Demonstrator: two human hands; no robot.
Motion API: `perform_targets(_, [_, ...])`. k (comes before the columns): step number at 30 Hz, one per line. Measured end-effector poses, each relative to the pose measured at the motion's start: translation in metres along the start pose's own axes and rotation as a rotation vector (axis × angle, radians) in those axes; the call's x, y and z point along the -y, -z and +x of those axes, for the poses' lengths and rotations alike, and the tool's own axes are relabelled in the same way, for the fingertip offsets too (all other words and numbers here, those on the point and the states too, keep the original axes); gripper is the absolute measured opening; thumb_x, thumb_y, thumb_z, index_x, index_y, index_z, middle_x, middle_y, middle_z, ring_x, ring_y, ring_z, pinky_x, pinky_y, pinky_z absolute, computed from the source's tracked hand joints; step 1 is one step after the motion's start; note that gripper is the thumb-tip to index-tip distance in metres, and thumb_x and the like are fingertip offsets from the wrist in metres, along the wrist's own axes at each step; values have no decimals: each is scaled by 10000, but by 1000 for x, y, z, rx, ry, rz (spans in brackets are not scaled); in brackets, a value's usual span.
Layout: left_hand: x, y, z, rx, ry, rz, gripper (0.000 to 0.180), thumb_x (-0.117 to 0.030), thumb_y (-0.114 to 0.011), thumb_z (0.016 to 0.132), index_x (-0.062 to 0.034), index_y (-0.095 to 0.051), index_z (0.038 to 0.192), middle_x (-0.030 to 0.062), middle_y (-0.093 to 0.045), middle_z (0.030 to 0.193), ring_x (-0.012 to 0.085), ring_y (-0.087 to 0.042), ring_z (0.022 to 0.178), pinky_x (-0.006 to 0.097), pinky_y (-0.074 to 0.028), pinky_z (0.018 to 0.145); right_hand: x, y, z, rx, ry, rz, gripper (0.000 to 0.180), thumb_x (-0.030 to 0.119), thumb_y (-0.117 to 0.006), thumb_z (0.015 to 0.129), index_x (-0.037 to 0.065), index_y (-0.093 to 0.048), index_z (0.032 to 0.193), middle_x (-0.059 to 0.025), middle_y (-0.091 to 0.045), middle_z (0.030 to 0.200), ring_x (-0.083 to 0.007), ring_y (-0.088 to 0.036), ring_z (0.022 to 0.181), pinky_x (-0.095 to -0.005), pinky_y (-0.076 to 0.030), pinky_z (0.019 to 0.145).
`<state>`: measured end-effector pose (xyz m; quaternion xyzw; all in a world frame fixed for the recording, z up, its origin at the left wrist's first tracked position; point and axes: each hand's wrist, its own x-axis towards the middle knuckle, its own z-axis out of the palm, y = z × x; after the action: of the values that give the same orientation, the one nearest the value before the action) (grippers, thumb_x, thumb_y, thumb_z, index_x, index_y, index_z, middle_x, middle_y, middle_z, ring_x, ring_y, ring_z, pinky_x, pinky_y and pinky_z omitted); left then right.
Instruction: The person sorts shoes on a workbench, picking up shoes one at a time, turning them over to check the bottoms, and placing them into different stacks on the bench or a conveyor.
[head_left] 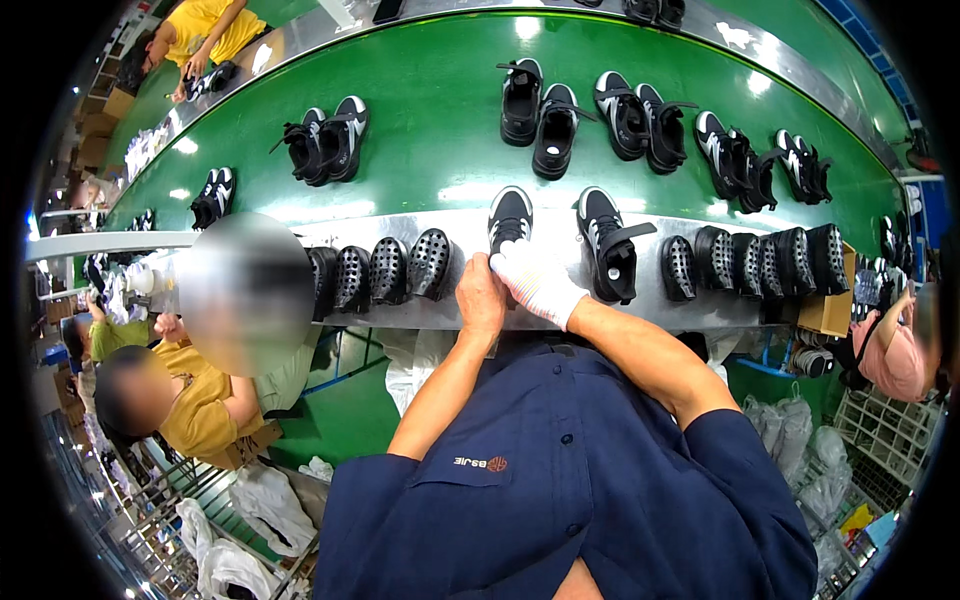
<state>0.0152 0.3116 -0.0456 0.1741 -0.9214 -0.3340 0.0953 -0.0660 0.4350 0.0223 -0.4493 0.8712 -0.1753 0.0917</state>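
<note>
On the metal ledge in front of me, a black sneaker (510, 212) with grey-white trim points toe away. My bare left hand (481, 292) is closed at the left of its heel end. My right hand (531, 284), in a white glove, is closed over its opening and hides most of the rear half. Just to the right stands a matching sneaker (603, 240), its strap sticking out to the right. Black perforated shoe inserts stand in rows on the ledge, one row (388, 268) left of my hands and another (745, 262) to the right.
Pairs of sneakers (540, 118) are spread over the green conveyor belt (430, 130) beyond the ledge. A cardboard box (832, 305) sits at the ledge's right end. Co-workers sit at left (205, 400), at right (890, 350) and across the belt (205, 30). Wire racks (885, 440) hold bagged items.
</note>
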Motion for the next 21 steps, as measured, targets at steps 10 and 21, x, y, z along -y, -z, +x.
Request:
perform_targets(10, [-58, 60, -23, 54, -174, 165, 146, -84, -704, 902, -35, -659, 1031, 165, -681, 963, 382, -664, 878, 475, -532, 798, -43, 34, -135, -599, -629, 249, 294, 209, -710, 913, 29, -668, 1141, -182, -686, 1021, -387, -669, 982, -437, -542, 887])
perform_targets(21, [-129, -40, -10, 264, -158, 93, 344, -335, -726, 919, 9, -742, 913, 171, -736, 859, 379, -650, 847, 468, -462, 795, -51, -62, -114, -277, -1141, 919, 486, 415, -759, 893, -27, -675, 1077, -272, -727, 1042, -423, -702, 1018, -462, -542, 887])
